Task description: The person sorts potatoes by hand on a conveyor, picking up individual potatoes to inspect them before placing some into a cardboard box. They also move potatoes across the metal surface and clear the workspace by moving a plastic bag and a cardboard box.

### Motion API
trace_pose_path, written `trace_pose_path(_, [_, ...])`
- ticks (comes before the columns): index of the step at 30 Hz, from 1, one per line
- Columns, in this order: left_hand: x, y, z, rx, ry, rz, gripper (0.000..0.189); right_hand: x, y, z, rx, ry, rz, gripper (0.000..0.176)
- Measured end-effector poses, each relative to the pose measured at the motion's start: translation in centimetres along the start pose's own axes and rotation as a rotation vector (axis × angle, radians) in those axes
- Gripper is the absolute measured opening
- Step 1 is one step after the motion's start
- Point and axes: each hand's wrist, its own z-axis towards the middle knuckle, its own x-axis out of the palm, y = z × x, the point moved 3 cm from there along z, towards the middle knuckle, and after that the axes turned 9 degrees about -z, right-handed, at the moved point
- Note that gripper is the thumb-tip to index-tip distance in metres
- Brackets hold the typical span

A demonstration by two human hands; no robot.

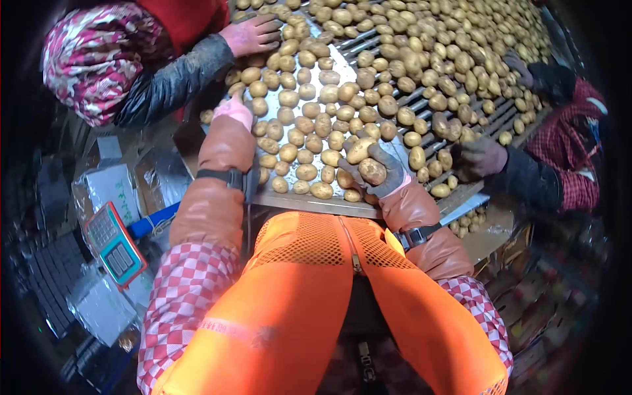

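My right hand (pixel 388 172), in a dirty grey glove, is closed around two potatoes near the table's front edge. One is a longish potato (pixel 360 151) and the other a rounder, browner potato (pixel 373 172). My left hand (pixel 236 107), with a pink cuff, is at the left side of the metal table (pixel 355 207), beside several loose potatoes (pixel 259 106). Most of its fingers are hidden, so its grip cannot be made out. Between my hands, many potatoes (pixel 305 156) lie spread in loose rows on the bright metal surface.
A large heap of potatoes (pixel 461 46) covers the slatted rack (pixel 421 108) behind. At upper left, a co-worker's bare-looking hand (pixel 253 34) rests by potatoes; another person's gloved hand (pixel 484 158) is at right. A scale display (pixel 116 247) stands lower left by plastic-wrapped boxes (pixel 112 191).
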Motion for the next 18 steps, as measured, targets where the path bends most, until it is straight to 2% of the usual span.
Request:
trace_pose_path(1, [-1.6,-2.4,-2.4,0.019,-0.08,0.189,0.051,-0.4,0.5,-0.1,-0.077,0.068,-0.042,0.04])
trace_pose_path(2, [-1.3,-4.0,-4.1,0.16,-0.224,0.179,0.048,-0.7,0.9,-0.3,-0.155,0.137,-0.088,0.04])
trace_pose_path(3, [-0.8,-6.6,-5.6,0.193,-0.086,0.125,0.048,-1.6,1.0,-0.5,-0.266,0.069,-0.22,0.042])
trace_pose_path(4, [3.1,-6.1,-5.1,0.682,-0.244,-0.059,0.044,-2.0,1.0,-1.2,-0.279,0.055,-0.212,0.042])
trace_pose_path(5, [4.8,-8.9,-6.9,0.809,-0.138,-0.145,0.047,-2.6,1.1,-1.9,-0.257,-0.024,-0.327,0.045])
trace_pose_path(6, [4.1,-11.8,-9.9,0.949,-0.012,-0.033,0.051,-3.1,1.3,-2.7,-0.231,-0.103,-0.442,0.049])
trace_pose_path(7, [4.9,-11.4,-10.2,1.015,0.065,0.0,0.054,-3.5,1.7,-3.5,-0.205,-0.181,-0.56,0.052])
trace_pose_path(8, [5.5,-10.6,-10.0,1.078,0.141,0.035,0.057,-3.8,1.9,-5.2,-0.315,-0.248,-0.429,0.055])
trace_pose_path(10, [4.4,-7.7,-8.9,0.878,0.104,0.064,0.06,-6.9,3.7,-9.5,-0.622,-0.199,-0.808,0.051])
trace_pose_path(11, [2.7,-7.0,-9.7,0.617,0.15,-0.03,0.059,-8.3,4.9,-12.6,-0.703,-0.187,-0.954,0.048])
trace_pose_path(12, [2.3,-5.9,-9.3,0.618,0.155,-0.047,0.054,-9.9,5.9,-16.0,-0.775,-0.173,-1.102,0.046])
trace_pose_path(13, [3.3,-4.2,-8.7,0.686,0.035,-0.013,0.052,-12.4,6.6,-19.1,-0.773,-0.182,-1.098,0.046])
trace_pose_path(14, [4.6,-3.1,-8.4,0.756,-0.093,0.02,0.05,-16.3,7.6,-22.0,-0.78,-0.364,-0.901,0.043])
trace_pose_path(16, [5.2,-4.7,-10.7,0.482,-0.175,0.011,0.054,-21.8,7.9,-26.2,-0.776,-0.712,-0.488,0.038])
trace_pose_path(18, [4.5,-10.2,-12.7,0.626,0.159,-0.169,0.052,-11.2,8.0,-25.1,-0.878,-1.167,-0.404,0.052])
